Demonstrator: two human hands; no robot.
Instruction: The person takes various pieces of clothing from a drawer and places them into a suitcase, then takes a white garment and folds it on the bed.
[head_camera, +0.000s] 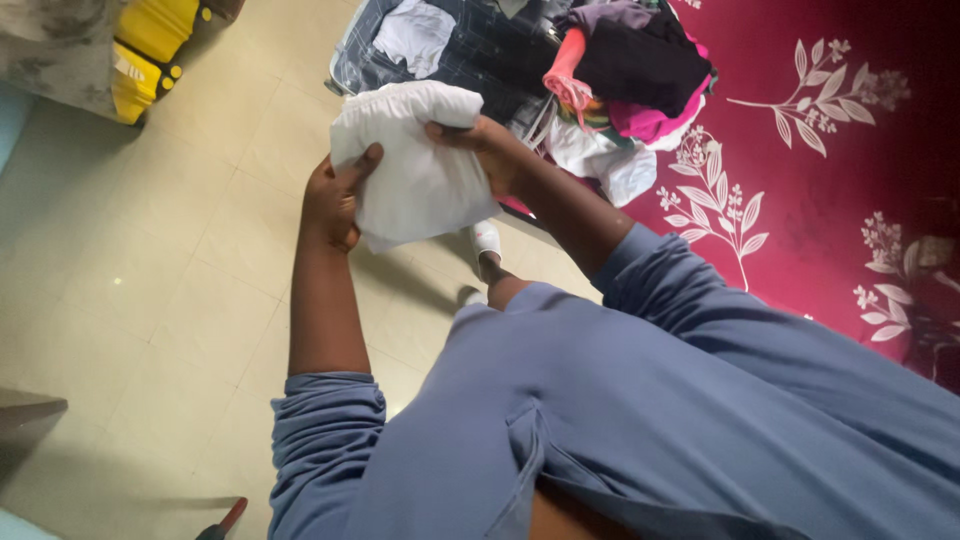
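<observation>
A folded white cloth (415, 165) is held up in front of my chest, above the tiled floor. My left hand (333, 200) grips its left edge with the thumb on the front. My right hand (490, 150) clasps its upper right side with the fingers curled over the top. Both forearms are bare, with blue sleeves pushed up past the elbows.
A pile of clothes (620, 70) in dark, pink, white and checked fabric lies ahead at the edge of a dark red floral bedspread (830, 190). A yellow object (150, 50) sits at the upper left. Cream floor tiles (150, 290) spread to the left.
</observation>
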